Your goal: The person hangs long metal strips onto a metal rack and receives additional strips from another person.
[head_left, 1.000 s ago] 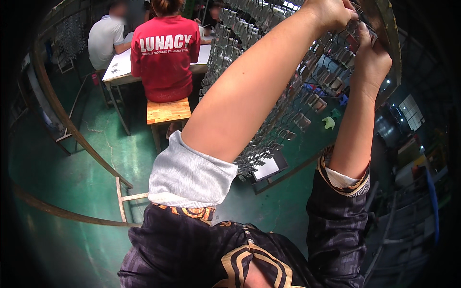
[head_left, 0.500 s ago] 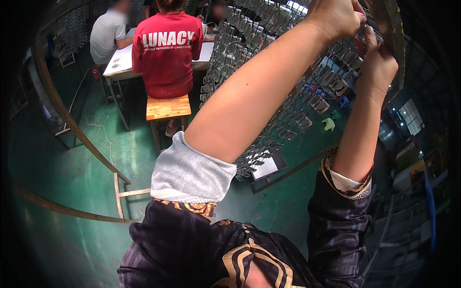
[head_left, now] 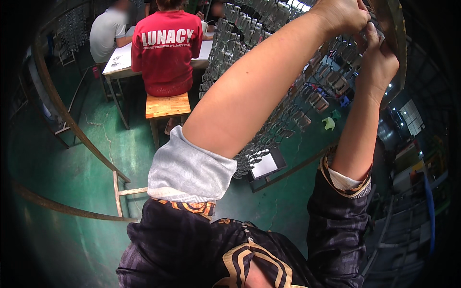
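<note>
Both arms reach up to the upper right. My left hand (head_left: 342, 17) is bent over at the top edge, its fingers closed in a pinch against my right hand's fingertips. Just below it, my right hand (head_left: 378, 67) is closed with the thumb pointing up. Whatever sits between the fingertips is too small and covered to name. Both hands are beside a worn, curved-looking metal bar (head_left: 397, 43). Around and behind them hang many strands of small metal clip-like pieces (head_left: 336, 81), some carrying flat, rounded parts.
A dense curtain of hanging metal pieces (head_left: 240, 53) stands behind my left forearm. Beyond it, a person in a red shirt (head_left: 166, 53) sits on a wooden stool (head_left: 167, 106) at a white table (head_left: 120, 60). A dark tray with a white sheet (head_left: 265, 165) lies low down. Bent rails (head_left: 77, 127) run at left.
My left hand has shifted slightly right and down, so the fingertips of both hands are closer together. The hanging pieces nearby have swayed a little.
</note>
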Demonstrator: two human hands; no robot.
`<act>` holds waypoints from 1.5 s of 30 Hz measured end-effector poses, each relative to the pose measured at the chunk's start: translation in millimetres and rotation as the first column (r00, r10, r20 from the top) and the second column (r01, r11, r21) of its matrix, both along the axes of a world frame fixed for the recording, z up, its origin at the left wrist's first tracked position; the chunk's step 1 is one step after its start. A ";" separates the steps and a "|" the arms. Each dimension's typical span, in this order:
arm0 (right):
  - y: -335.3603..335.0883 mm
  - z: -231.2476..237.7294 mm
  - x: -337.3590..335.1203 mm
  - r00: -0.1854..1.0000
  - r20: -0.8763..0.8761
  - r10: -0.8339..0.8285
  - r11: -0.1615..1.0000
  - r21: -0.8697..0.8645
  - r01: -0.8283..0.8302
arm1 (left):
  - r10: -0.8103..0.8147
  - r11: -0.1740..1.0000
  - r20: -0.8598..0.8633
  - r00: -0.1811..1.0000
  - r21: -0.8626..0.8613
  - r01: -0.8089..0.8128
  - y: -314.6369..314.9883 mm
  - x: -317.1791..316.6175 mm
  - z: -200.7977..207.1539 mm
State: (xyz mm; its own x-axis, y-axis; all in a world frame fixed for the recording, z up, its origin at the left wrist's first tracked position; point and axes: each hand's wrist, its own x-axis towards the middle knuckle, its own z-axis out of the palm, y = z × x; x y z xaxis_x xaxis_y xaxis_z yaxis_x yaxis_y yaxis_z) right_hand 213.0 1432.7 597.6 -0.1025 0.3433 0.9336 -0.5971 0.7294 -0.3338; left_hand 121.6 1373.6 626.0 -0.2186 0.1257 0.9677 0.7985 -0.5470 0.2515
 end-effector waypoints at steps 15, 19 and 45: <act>2.9 -1.4 -5.4 0.998 -0.060 0.029 0.999 0.030 -0.027 | -0.097 0.994 -0.011 0.995 0.046 0.097 -6.6 3.1 -3.6; -2.1 -2.3 -1.6 1.000 -0.017 0.013 1.000 0.015 -0.013 | -0.141 0.990 -0.009 0.990 0.027 0.141 -9.2 0.7 -4.1; -17.5 -4.6 -6.0 1.000 0.003 -0.006 1.000 -0.005 0.006 | 0.086 0.996 0.069 0.994 -0.007 -0.086 -15.3 -4.6 -5.5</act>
